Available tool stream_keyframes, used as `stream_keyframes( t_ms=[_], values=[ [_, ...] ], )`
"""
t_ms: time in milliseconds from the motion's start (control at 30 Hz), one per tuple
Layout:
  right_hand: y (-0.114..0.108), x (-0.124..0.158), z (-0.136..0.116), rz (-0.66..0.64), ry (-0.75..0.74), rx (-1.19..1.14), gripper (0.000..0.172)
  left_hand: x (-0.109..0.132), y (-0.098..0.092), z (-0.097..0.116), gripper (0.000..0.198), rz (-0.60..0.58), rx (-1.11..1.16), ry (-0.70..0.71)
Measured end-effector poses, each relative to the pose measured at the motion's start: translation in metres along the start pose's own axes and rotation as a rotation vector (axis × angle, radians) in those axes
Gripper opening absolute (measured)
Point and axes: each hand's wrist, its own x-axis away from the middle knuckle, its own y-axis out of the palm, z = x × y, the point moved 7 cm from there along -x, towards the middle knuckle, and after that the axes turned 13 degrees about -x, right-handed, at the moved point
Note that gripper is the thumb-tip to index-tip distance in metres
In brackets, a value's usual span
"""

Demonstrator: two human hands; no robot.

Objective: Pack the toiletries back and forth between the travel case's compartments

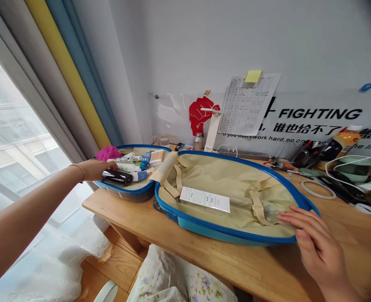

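Note:
An open blue suitcase [236,235] with a beige lining lies on the wooden table. My left hand [97,170] reaches into its smaller left half, fingers bent down among toiletries. Beside those fingers lie a glossy black cylinder [119,177] and a white-and-green tube [127,167]; what the fingers grip is hidden. A pink bundle [108,153], a blue bottle [145,160] and a pack of cotton swabs [156,157] are close by. In the right half rests a white box [205,199]. At that half's right rim my right hand [319,245] is open, fingers stretched out, holding nothing.
Beige straps [258,207] cross the right half. Behind stand a white desk lamp [212,132] and a glass jar [198,141]. Rightward are a tape roll [317,189], cables, pens and an orange drink bottle [346,140]. The table's front edge [173,247] is near my lap.

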Motion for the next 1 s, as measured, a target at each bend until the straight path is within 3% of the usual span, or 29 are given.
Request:
stream_keyframes(
  t_ms=[167, 333, 400, 500, 600, 700, 833, 1000],
  values=[
    [-0.001, -0.004, -0.008, 0.018, -0.051, -0.007, 0.031, 0.0, -0.007, 0.0, 0.051, 0.065, 0.015, 0.068],
    [-0.001, -0.005, -0.01, 0.013, -0.042, -0.007, 0.029, 0.023, -0.055, 0.011, 0.085, 0.312, 0.267, 0.033],
    [-0.001, -0.003, -0.009, 0.016, -0.032, -0.01, 0.03, 0.037, -0.083, 0.036, 0.084, 0.43, 0.29, 0.067],
    [-0.001, -0.001, -0.007, 0.016, -0.002, -0.012, 0.033, 0.055, -0.12, 0.106, 0.067, 0.541, 0.264, 0.328],
    [0.0, 0.001, -0.006, 0.004, 0.009, -0.021, 0.032, 0.054, -0.131, 0.179, 0.058, 0.456, 0.246, 0.58],
    [0.0, 0.003, -0.007, 0.014, 0.003, -0.024, 0.034, 0.04, -0.131, 0.23, 0.06, 0.393, 0.25, 0.679],
    [0.001, 0.007, -0.016, 0.04, -0.005, 0.016, 0.038, 0.023, -0.119, 0.268, 0.06, 0.315, 0.235, 0.762],
    [0.002, 0.019, -0.025, 0.067, 0.025, 0.049, 0.04, 0.019, -0.107, 0.284, 0.062, 0.186, 0.231, 0.792]
  ],
)
